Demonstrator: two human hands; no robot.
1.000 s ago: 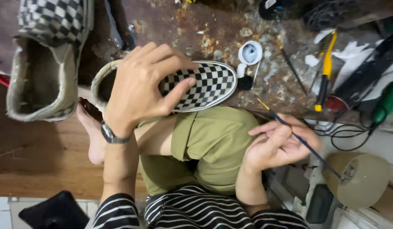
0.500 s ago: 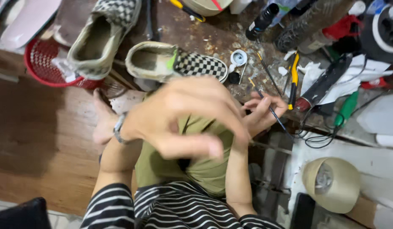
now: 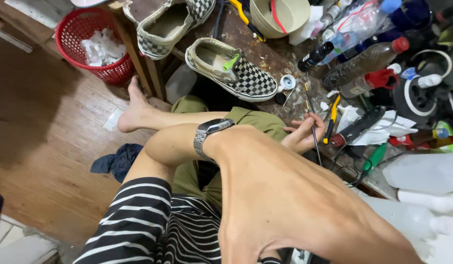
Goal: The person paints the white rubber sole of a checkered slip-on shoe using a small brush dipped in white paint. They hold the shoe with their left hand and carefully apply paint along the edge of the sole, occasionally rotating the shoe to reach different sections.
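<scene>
My left hand (image 3: 294, 205) is raised close to the camera and fills the lower right. Only its back and the wrist with a metal watch (image 3: 209, 133) show; the fingers are out of frame. My right hand (image 3: 302, 134) rests by my knee at the bench edge, shut on a thin dark brush (image 3: 312, 124) that points up toward the bench. A checkered slip-on shoe (image 3: 236, 68) lies on the stained workbench (image 3: 265, 51) just beyond that hand, with a small green piece inside it. A second checkered shoe (image 3: 172, 22) lies farther back left.
A red basket (image 3: 89, 44) of white scraps stands on the wooden floor at left. Bottles (image 3: 363, 61), yellow-handled pliers (image 3: 334, 115), a small white pot (image 3: 287, 80), a tape roll (image 3: 421, 93) and a beige bowl (image 3: 280, 17) crowd the bench. A blue cloth (image 3: 116, 161) lies on the floor.
My left hand has left the checkered shoe and risen toward the camera. The view has pulled back and swung left. My right hand still holds the brush.
</scene>
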